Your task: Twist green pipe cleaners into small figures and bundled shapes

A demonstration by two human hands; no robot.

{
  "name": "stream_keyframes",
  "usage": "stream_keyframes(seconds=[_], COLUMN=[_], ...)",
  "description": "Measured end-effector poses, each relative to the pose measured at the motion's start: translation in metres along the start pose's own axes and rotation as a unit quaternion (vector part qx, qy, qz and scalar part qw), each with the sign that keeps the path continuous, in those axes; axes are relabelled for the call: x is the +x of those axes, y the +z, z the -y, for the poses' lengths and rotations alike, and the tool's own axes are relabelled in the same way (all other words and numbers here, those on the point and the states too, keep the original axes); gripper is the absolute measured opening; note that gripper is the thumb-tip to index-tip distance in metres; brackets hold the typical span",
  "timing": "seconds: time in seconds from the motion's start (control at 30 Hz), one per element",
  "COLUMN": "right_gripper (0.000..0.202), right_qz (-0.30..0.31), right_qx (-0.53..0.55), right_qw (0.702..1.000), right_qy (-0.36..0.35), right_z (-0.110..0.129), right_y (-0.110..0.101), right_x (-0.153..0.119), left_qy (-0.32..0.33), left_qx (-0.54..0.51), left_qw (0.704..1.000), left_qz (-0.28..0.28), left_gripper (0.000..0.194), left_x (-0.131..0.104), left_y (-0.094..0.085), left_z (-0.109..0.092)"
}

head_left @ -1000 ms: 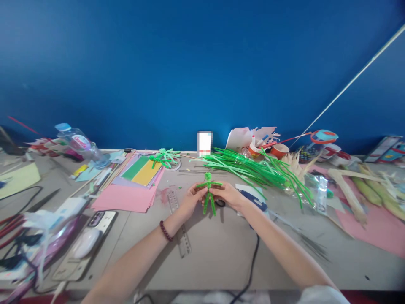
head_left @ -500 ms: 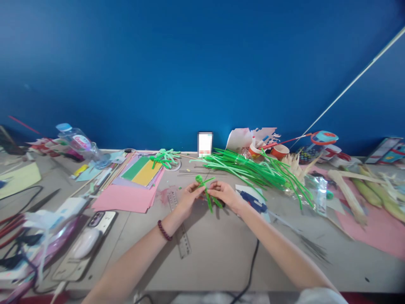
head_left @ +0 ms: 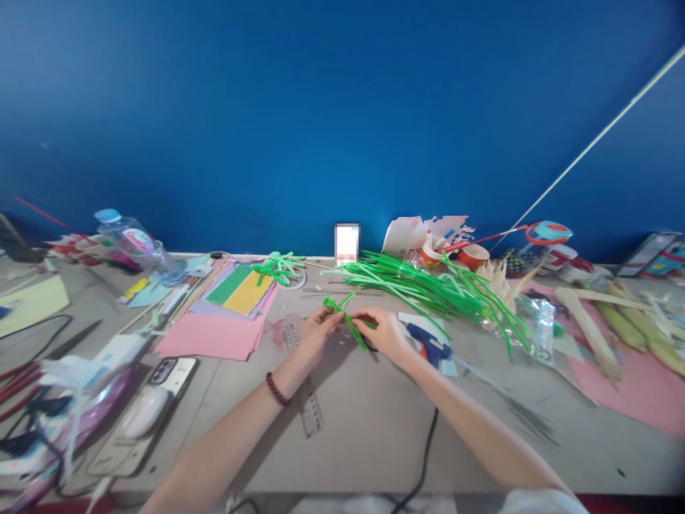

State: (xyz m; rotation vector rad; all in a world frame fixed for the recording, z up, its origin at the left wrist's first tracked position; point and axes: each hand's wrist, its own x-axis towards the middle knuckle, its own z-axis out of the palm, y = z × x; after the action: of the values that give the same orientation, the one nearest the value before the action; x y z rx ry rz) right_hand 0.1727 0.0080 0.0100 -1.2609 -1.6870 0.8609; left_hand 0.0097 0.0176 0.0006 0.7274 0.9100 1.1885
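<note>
Between my two hands is a small figure bent from green pipe cleaners [head_left: 354, 330], with a coiled round end at its upper left and loose ends sticking out. My left hand [head_left: 317, 335] pinches it just below the coil. On its other side, my right hand [head_left: 384, 333] closes thumb and fingers on one of the stems; the fingertips partly hide it. A clear ruler [head_left: 309, 407] lies on the table under my left wrist. Right of my right hand rests a blue glue gun [head_left: 431, 344] on a white sheet, its black cord running toward the front edge.
A heap of green pipe cleaners [head_left: 422, 285] spreads behind my right hand. Another bent green piece [head_left: 281, 268] lies by pink paper [head_left: 214, 335]. At left are a phone [head_left: 125, 450], a white mouse [head_left: 145, 412] and a bottle [head_left: 133, 239]; corn husks [head_left: 621, 321] lie right.
The green figure has turned and tilted in my fingers, its coil shifting left and down. The lower stems now show close together instead of spread. My right hand has rotated slightly.
</note>
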Motion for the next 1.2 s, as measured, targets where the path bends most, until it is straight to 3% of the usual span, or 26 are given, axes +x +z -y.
stream_keyframes(seconds=[0.3, 0.63, 0.93, 1.2], right_gripper=[0.018, 0.017, 0.016, 0.015], right_qz=[0.027, 0.025, -0.029, -0.044], right_qx=[-0.083, -0.103, -0.166, -0.141], right_qw=[0.992, 0.988, 0.972, 0.976], right_qy=[-0.091, -0.114, -0.165, -0.161], right_z=[0.002, -0.002, -0.003, -0.009], right_y=[-0.005, -0.005, -0.001, 0.005], right_x=[0.000, 0.001, -0.003, -0.002], left_qy=[0.009, 0.003, 0.004, 0.006], left_qx=[-0.001, -0.019, -0.021, -0.027], left_qw=[1.000, 1.000, 1.000, 1.000], left_qz=[0.015, 0.022, 0.018, 0.006], left_gripper=[0.030, 0.029, 0.029, 0.026], left_x=[0.004, 0.003, 0.003, 0.002], left_y=[-0.004, -0.004, -0.004, -0.001], left_z=[0.009, 0.009, 0.012, 0.011])
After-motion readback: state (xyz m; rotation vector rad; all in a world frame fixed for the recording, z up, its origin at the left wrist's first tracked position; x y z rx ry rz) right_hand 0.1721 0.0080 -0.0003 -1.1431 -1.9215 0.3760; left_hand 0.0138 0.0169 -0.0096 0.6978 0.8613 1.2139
